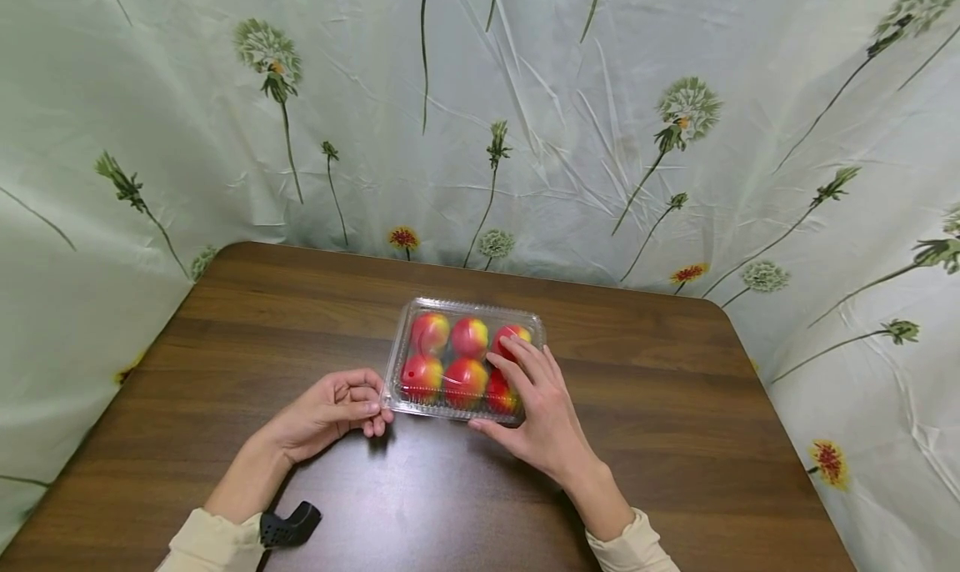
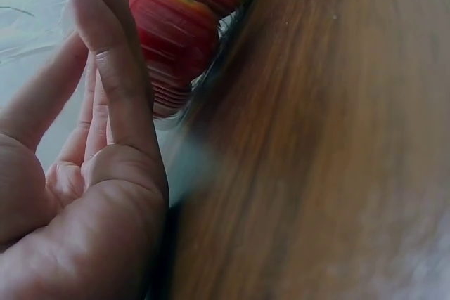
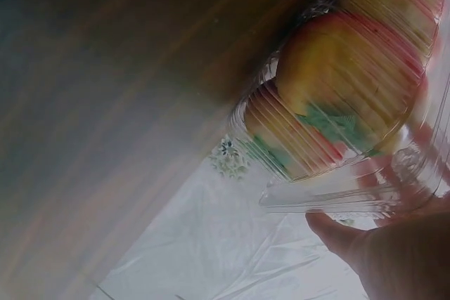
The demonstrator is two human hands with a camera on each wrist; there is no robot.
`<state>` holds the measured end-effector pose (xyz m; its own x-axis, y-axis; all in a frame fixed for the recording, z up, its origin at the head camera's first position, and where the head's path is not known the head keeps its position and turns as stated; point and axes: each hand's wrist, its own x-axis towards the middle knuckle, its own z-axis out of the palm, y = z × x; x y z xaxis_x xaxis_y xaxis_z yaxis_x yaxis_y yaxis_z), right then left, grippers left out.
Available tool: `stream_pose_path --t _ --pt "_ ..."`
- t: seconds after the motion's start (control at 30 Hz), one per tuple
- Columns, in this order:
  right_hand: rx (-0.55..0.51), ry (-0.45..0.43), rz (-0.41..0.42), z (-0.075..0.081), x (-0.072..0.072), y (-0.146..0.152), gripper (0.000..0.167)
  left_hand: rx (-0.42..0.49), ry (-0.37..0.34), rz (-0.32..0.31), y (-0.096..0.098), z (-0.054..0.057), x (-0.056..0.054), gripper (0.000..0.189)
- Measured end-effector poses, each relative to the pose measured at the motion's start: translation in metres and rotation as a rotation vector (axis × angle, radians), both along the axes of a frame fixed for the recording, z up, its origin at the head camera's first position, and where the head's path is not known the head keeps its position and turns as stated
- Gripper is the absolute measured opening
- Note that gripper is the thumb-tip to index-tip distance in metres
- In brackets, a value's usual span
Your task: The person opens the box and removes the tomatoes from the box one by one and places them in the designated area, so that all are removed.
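Observation:
A clear plastic clamshell box (image 1: 465,308) sits near the middle of the table, with several round red-and-yellow fruits (image 1: 465,380) in rows inside. At the box's front left corner, my left hand (image 1: 330,409) pinches the edge between thumb and fingers. My right hand (image 1: 543,413) lies over the right part of the lid, its fingers spread across the top and its thumb at the front rim. It partly hides the fruits there. The right wrist view shows the thumb (image 3: 334,233) along the lid's rim, with a green bit (image 3: 330,124) among the fruits (image 3: 351,68).
The brown wood-grain table (image 1: 675,405) has rounded back corners. Behind it and along its sides hangs a pale curtain (image 1: 570,138) printed with dandelions and flowers. A black band (image 1: 291,525) is worn at the left wrist beside a cream sleeve (image 1: 217,543).

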<state>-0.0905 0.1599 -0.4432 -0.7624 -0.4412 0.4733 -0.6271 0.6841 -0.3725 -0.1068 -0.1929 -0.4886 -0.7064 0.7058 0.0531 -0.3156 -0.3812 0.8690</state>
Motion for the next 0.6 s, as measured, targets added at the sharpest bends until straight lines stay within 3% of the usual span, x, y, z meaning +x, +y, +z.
stream_pose_path --t 0.2,0.6 --pt "0.019 0.010 -0.018 0.0001 0.0008 -0.0009 0.086 0.006 0.007 -0.013 0.0028 0.0015 0.0012 0.025" --pt "0.078 0.105 -0.024 0.0027 0.0022 -0.0058 0.078 0.004 -0.056 0.003 0.0070 0.0053 0.0033 0.021"
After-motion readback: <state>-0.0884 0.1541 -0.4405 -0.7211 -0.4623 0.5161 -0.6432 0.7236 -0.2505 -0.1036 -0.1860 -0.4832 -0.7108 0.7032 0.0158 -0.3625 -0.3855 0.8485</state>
